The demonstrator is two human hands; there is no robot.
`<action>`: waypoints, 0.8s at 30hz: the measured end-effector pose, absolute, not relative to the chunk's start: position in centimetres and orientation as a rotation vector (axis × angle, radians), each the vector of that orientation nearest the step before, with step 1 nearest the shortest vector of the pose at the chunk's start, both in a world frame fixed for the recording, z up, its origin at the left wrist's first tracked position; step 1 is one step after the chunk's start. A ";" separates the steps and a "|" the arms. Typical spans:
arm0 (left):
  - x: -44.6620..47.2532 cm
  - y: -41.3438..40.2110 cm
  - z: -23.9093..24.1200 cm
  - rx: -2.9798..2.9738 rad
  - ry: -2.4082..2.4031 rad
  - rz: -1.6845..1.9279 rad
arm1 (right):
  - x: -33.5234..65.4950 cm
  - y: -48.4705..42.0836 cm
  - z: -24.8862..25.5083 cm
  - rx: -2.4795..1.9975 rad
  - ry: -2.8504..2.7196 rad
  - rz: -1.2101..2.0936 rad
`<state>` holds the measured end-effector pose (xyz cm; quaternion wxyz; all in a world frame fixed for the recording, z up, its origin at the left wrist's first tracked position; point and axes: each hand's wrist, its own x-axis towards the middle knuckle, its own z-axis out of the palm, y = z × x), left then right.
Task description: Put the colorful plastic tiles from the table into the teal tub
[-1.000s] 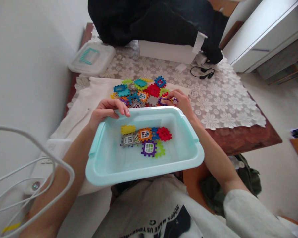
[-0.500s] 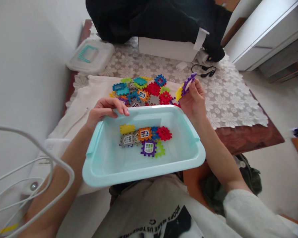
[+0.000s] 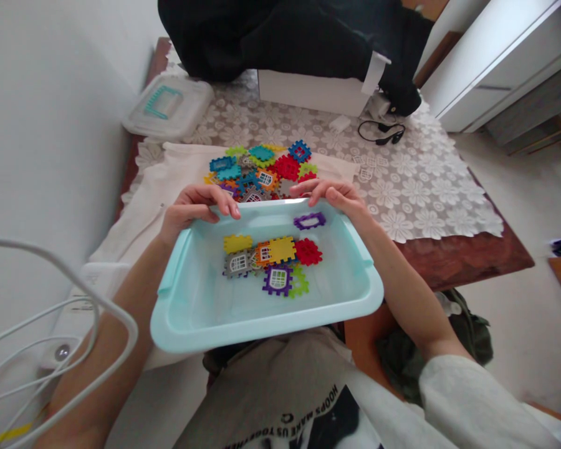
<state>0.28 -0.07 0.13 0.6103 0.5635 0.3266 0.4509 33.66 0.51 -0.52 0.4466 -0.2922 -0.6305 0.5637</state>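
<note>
A light blue plastic tub [image 3: 271, 329] is tilted toward me in front of my body. My left hand [image 3: 197, 206] is closed on its far rim, left of the middle, fingertips inside. At the far right rim, my right hand [image 3: 337, 196] has its fingers apart over the edge, holding nothing. Just below those fingers, inside the tub, is a purple toothed frame [image 3: 300, 223]; whether it touches the wall I cannot tell. A yellow toothed tile [image 3: 283, 249] partly covers an orange window tile [image 3: 263, 254]. Grey, purple, green and red pieces lie around them.
Behind the tub, a colourful heap of toothed tiles [image 3: 287, 167] lies on a white cloth [image 3: 168, 187]. A clear lid [image 3: 187, 112] is at back left, black earphones [image 3: 381, 141] at back right. White cables [image 3: 116, 312] loop near my left arm.
My right hand has let go of the purple frame and a yellow tile and moved left onto the far rim. Both pieces are now inside the tub. My left hand keeps its hold.
</note>
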 end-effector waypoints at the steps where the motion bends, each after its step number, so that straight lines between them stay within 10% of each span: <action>1: 0.3 -0.1 0.1 1.296 0.756 1.040 | 33.7 0.6 -0.6 -0.747 -1.585 1.365; 10: 0.4 -0.1 0.1 1.296 0.730 1.047 | 35.9 4.8 -6.4 -1.431 -1.957 0.354; 24: 0.1 0.0 -0.4 1.292 0.705 1.035 | 35.3 4.7 -6.3 -1.203 -1.876 0.543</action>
